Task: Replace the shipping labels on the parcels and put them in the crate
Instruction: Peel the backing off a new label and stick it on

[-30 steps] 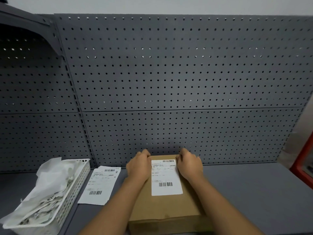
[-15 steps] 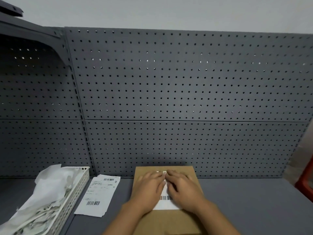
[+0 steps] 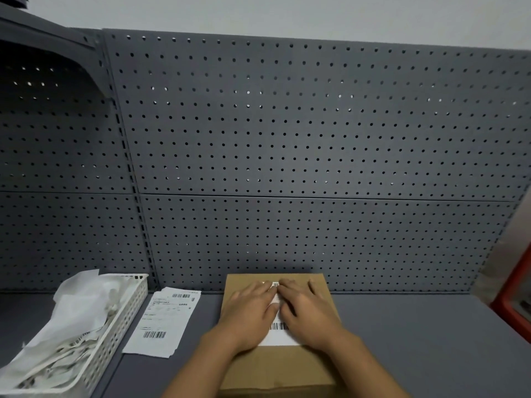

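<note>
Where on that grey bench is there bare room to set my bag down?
The widest bare patch of bench lies right of the cardboard box, up to the red frame. A narrow strip runs between the box and the loose label. Left is crowded: label, then the paper-filled white basket.

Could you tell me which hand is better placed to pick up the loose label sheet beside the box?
Likely the left hand: the loose label sheet lies left of the box; the right hand sits farther.
</note>
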A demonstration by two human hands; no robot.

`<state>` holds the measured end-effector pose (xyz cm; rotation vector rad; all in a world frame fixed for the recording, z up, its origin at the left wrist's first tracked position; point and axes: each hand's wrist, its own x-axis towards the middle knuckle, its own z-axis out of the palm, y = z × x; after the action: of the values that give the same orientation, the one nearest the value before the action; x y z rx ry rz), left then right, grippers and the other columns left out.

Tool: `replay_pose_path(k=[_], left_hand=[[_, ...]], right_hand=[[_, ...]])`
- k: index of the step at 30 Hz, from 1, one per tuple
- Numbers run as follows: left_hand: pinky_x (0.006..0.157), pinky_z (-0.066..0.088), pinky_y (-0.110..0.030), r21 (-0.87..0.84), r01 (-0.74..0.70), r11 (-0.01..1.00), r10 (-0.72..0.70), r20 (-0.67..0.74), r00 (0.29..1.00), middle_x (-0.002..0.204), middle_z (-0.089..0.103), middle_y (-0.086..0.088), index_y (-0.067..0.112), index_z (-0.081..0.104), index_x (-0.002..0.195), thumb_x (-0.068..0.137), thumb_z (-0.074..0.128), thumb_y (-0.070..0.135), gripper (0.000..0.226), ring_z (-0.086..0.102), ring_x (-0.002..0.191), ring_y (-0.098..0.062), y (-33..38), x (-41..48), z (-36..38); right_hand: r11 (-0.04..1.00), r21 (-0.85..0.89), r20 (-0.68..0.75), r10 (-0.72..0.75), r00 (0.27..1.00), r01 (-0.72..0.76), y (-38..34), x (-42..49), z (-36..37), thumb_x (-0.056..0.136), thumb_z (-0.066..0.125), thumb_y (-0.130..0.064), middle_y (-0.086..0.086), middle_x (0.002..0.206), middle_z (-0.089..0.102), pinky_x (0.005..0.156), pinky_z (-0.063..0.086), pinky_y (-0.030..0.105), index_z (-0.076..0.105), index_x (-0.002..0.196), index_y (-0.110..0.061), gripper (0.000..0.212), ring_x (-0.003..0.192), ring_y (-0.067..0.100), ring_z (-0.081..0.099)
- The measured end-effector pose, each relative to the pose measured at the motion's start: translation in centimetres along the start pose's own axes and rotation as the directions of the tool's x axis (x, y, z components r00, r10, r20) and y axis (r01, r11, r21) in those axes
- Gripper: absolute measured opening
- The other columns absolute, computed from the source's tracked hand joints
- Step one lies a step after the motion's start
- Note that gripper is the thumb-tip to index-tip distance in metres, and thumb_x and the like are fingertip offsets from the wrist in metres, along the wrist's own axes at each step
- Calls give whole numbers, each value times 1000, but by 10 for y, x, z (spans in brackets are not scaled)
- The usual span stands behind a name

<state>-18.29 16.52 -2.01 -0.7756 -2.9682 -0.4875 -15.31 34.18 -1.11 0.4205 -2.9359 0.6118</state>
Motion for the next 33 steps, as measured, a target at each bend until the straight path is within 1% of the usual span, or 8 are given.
replay_pose_path(k=[4, 7, 9, 15, 20, 26, 30, 33], left_hand=[[127, 13, -29, -117, -13, 993, 9, -39, 999, 169, 23, 11, 30, 26, 162, 109, 37, 44, 56, 16, 156, -7, -2, -8, -2], [123, 29, -33, -242, 2, 970, -25, -90, 996, 162, 36, 14, 31, 42, 155, 105, 46, 44, 52, 29, 151, -8, -6, -14, 0], [116, 39, -33, -183, 4, 983, -26, -116, 993, 153, 45, 17, 33, 54, 145, 102, 46, 48, 47, 38, 143, -8, -7, -19, 2], [107, 43, -30, -107, 26, 994, -33, -64, 997, 150, 44, 24, 39, 60, 137, 103, 46, 53, 39, 38, 140, -2, -3, -23, -12], [111, 39, -30, -56, 8, 998, -11, -55, 998, 154, 39, 21, 40, 54, 143, 106, 38, 50, 41, 32, 145, -5, -1, -26, -7], [119, 33, -29, -82, -7, 997, 4, -37, 999, 161, 30, 24, 43, 46, 150, 107, 35, 52, 46, 23, 151, -2, -5, -29, -6], [116, 38, -37, -83, -2, 997, 3, 15, 1000, 161, 32, 23, 41, 45, 149, 104, 42, 53, 48, 30, 149, -3, -4, -24, -19], [116, 37, -32, -95, -38, 995, 37, -19, 999, 157, 37, 26, 40, 44, 151, 103, 46, 49, 49, 33, 146, -1, -2, -29, -26]], right_hand=[[1000, 14, -115, -6, 993, 8, 0, 0, -4, 95, 45, -28, -8, 119, 61, 106, 43, 37, 62, 111, -20, 25, 113, 16, 57], [999, 29, -107, -23, 994, 26, -3, -4, -7, 95, 51, -29, -6, 115, 64, 87, 52, 38, 68, 109, -19, 25, 104, 16, 59], [999, 8, -85, -50, 995, 51, -6, -10, -7, 95, 49, -32, -8, 109, 63, 81, 53, 40, 70, 104, -20, 26, 98, 14, 59], [999, 1, -65, -42, 997, 42, -4, -17, -3, 98, 44, -36, -11, 129, 63, 91, 50, 34, 71, 112, -24, 33, 116, 14, 57], [992, -69, -73, -108, 991, 103, -3, -18, 5, 97, 37, -32, -6, 114, 60, 91, 47, 37, 68, 107, -21, 34, 99, 19, 54], [986, -80, -59, -150, 987, 145, 2, -20, 5, 104, 34, -34, -6, 132, 55, 112, 33, 34, 62, 123, -21, 36, 123, 14, 47], [991, 16, -77, -131, 988, 133, 1, -24, -6, 103, 44, -33, -8, 131, 59, 102, 44, 31, 66, 118, -20, 30, 118, 16, 53], [985, 120, -132, -111, 985, 127, -2, -28, -12, 101, 43, -35, -12, 121, 63, 96, 49, 30, 70, 117, -20, 34, 113, 9, 56]])
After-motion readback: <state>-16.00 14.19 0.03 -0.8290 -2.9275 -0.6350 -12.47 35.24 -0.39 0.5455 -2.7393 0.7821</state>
